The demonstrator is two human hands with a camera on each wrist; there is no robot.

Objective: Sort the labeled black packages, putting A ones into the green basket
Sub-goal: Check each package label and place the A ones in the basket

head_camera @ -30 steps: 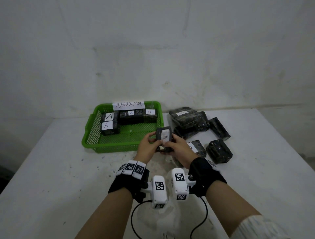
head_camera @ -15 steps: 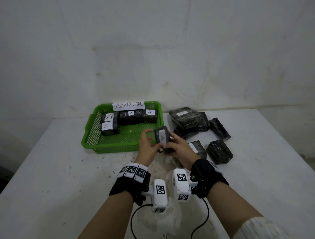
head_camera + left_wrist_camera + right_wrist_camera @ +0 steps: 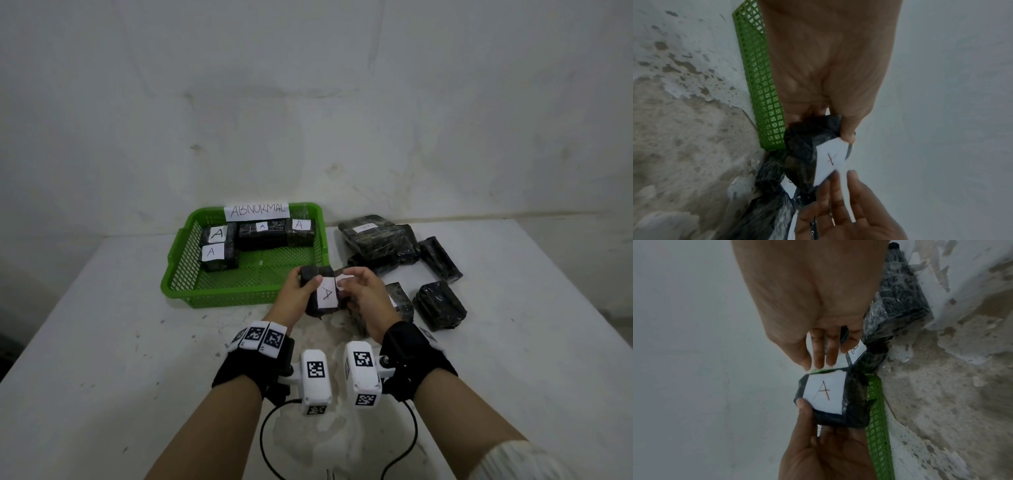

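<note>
A black wrapped package (image 3: 317, 274) with a white label marked A (image 3: 326, 294) is held just in front of the green basket's (image 3: 222, 296) near right corner, label facing up. My left hand (image 3: 310, 286) grips it from the left, thumb on the label's corner (image 3: 803, 404). My right hand (image 3: 346, 281) has straight fingers (image 3: 822, 356) whose tips touch the package's (image 3: 853, 402) right edge. The left wrist view shows the package (image 3: 801, 146) next to the basket wall (image 3: 764, 91). Several A packages (image 3: 219, 251) lie in the basket.
A paper sign reading ABNORMAL (image 3: 257, 211) stands on the basket's far rim. To the right on the white table (image 3: 102, 342) lies a heap of black packages (image 3: 376, 236), with loose ones (image 3: 440, 305) near my right wrist. A wall rises behind.
The package has tipped from upright to label-up and shifted slightly left toward the basket. My right hand's fingers have straightened off it while the left hand keeps hold.
</note>
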